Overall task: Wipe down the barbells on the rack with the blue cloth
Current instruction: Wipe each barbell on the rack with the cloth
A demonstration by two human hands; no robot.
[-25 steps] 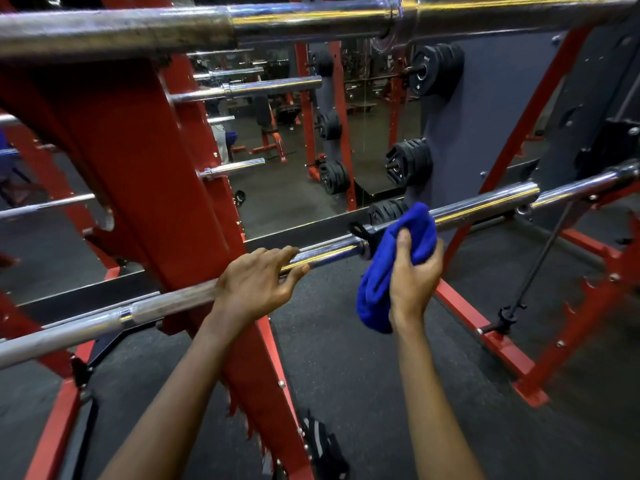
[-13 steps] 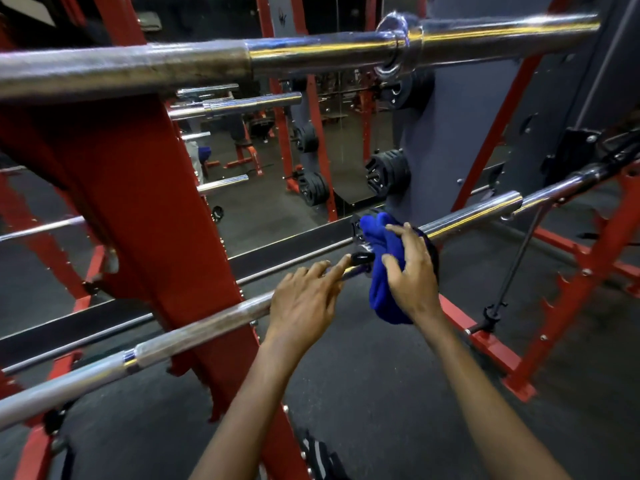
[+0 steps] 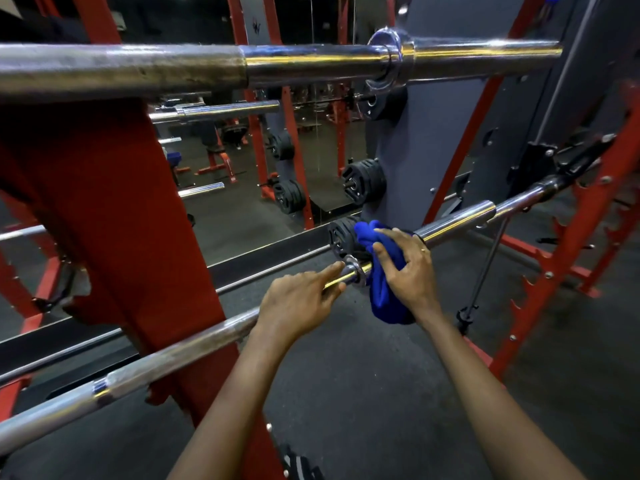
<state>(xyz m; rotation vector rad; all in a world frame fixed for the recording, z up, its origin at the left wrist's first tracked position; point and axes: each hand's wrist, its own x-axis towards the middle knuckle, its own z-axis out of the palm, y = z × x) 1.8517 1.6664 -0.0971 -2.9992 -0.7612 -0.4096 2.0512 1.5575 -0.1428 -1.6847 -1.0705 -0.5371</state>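
As we look down at it now, cloth [image 3: 381, 299]: blue, bunched over the lower barbell [image 3: 173, 355] just right of its collar [image 3: 355, 271], tail hanging below.
right hand [image 3: 408, 268]: fingers curled over the cloth, pressing it to the sleeve [image 3: 457, 223].
left hand [image 3: 298, 303]: rests on the bar just left of the collar, fingers nearly straight along it; we see no wrap round it.
lower barbell: lies across the red rack upright [image 3: 114, 220].
upper barbell [image 3: 138, 67]: higher up, neither hand on it.
handling, cloth: we judge it soft, light, not fragile; best bunched in the palm & wrapped round the bar.
handling, bars: heavy, stiff, chrome prob. slick; sleeve may spin, so steady the bar w/ the free hand.
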